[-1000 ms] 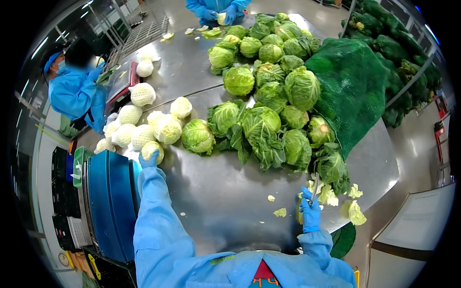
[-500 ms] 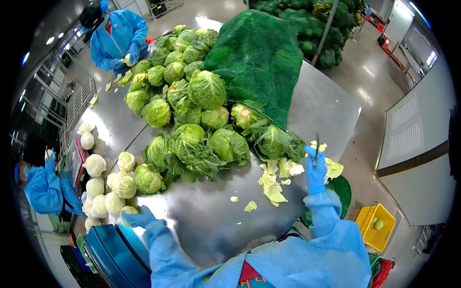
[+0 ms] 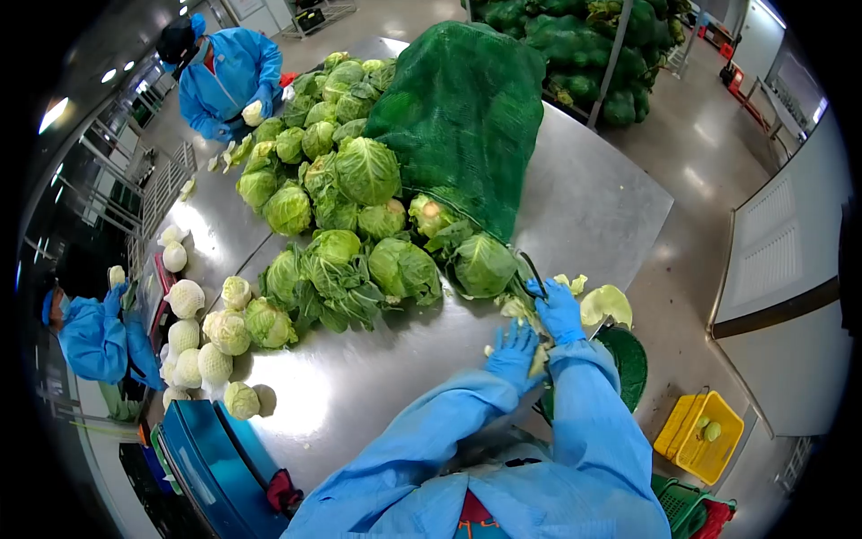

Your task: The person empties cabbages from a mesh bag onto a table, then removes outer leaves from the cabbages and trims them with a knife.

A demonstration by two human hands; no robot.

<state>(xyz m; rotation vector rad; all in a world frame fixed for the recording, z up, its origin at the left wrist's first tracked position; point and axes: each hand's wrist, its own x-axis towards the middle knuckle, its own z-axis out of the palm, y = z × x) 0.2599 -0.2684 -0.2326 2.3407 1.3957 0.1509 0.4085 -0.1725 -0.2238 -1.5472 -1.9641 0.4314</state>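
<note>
At the table's right front edge, my blue-gloved left hand [image 3: 514,354] is spread over loose pale leaves [image 3: 539,361]. My right hand [image 3: 560,312], gloved too, is just beyond it, its fingers wrapped round a knife [image 3: 532,268] whose dark curved blade points away. More trimmed leaves [image 3: 606,306] lie right of that hand. Green cabbages [image 3: 485,266] are heaped on the metal table [image 3: 377,377], the closest one just beyond the knife. Peeled pale cabbages [image 3: 241,400] sit at the left, several in white foam nets [image 3: 215,364].
A green mesh sack [image 3: 458,117] lies across the cabbages. Blue bins [image 3: 202,467] stand at the left front, a green round bin [image 3: 624,359] below the right edge. A yellow crate [image 3: 700,437] is on the floor. Co-workers [image 3: 224,76] stand at the far left and left.
My left hand has let go of the peeled cabbage at the left and moved right to the leaves beside my right hand. The view has turned right, and leaves near the edge have been gathered.
</note>
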